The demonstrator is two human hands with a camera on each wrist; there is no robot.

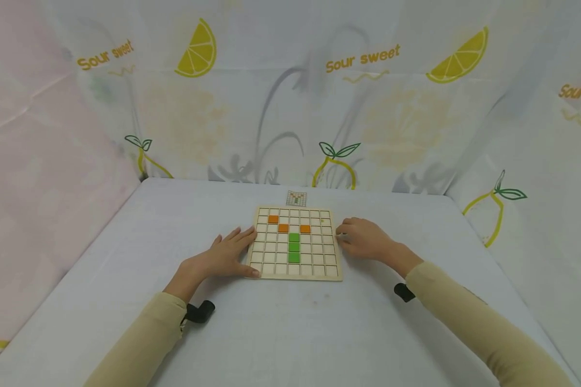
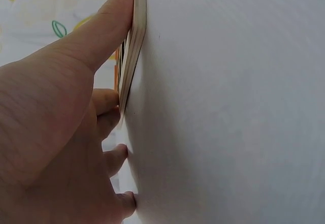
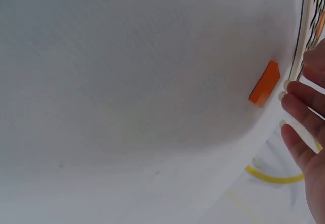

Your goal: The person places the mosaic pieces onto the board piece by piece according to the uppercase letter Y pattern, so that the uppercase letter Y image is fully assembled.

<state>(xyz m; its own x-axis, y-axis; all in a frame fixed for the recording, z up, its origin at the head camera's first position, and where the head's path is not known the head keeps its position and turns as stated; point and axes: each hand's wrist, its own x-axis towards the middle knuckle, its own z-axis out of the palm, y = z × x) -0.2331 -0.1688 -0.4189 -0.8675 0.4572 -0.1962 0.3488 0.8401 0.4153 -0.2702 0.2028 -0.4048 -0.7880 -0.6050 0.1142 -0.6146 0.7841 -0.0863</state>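
A wooden grid board (image 1: 266, 269) lies on the white table, with several orange and green square tiles in its cells. Orange tiles (image 1: 273, 219) form part of a V above a column of green tiles (image 1: 294, 247). My left hand (image 1: 226, 254) rests with spread fingers against the board's left edge, its thumb on the near left corner. Beside the right edge is my right hand (image 1: 368, 240), its fingers bent loosely downward. In the right wrist view, a loose orange tile (image 3: 265, 84) lies on the table by its fingertips, a small gap apart. That tile is hidden in the head view.
A small pattern card (image 1: 296, 198) lies just behind the board, showing a similar grid picture. White cloth (image 1: 290, 333) covers the table. Printed curtains with lemon drawings (image 1: 336, 172) stand behind and at both sides. Black straps (image 1: 200, 312) are on the wrists.
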